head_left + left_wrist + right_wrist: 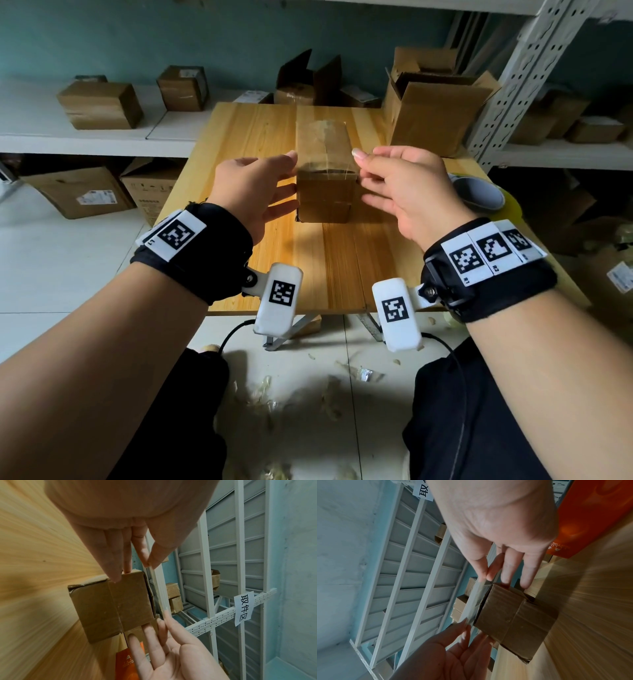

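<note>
A small brown cardboard box (325,202) stands in the middle of the wooden table (246,137). A wide strip of clear tape (323,147) runs along the box top, and its near end hangs just above the box's near top edge. My left hand (289,164) pinches the left corner of that end between thumb and forefinger. My right hand (361,159) pinches the right corner the same way. The other fingers of both hands are stretched out beside the box walls. In the left wrist view the tape (157,588) spans between the two pinches beside the box (116,608).
An open carton (438,109) stands at the table's back right. A tape roll (478,197) lies at the right edge, and an orange box (590,513) is close by. White shelves (41,137) with several parcels surround the table. Tape scraps litter the floor (325,394).
</note>
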The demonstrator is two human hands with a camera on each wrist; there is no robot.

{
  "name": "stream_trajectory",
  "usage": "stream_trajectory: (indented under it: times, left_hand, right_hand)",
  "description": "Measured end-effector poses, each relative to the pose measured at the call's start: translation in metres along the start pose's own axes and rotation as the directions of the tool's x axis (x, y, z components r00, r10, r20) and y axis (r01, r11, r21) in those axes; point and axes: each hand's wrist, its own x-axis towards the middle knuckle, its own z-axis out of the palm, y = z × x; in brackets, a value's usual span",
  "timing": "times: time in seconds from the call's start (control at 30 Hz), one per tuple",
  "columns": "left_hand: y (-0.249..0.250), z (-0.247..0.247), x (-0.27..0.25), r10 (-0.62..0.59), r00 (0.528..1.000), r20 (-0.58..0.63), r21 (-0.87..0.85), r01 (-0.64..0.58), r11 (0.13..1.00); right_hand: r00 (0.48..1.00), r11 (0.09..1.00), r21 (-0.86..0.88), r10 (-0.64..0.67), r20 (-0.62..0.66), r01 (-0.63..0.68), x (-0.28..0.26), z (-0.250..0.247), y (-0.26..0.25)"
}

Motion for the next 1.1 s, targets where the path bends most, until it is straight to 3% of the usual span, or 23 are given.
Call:
stream_trajectory:
  times: [1.1]
  left_hand:
    - [0.000,0.000,0.008,-0.051,0.998,-0.032,0.072,0.053,0.996]
  right_hand:
    - [0.998,0.998,-0.041,0.052,-0.029,-0.053,0.012,0.000,0.009]
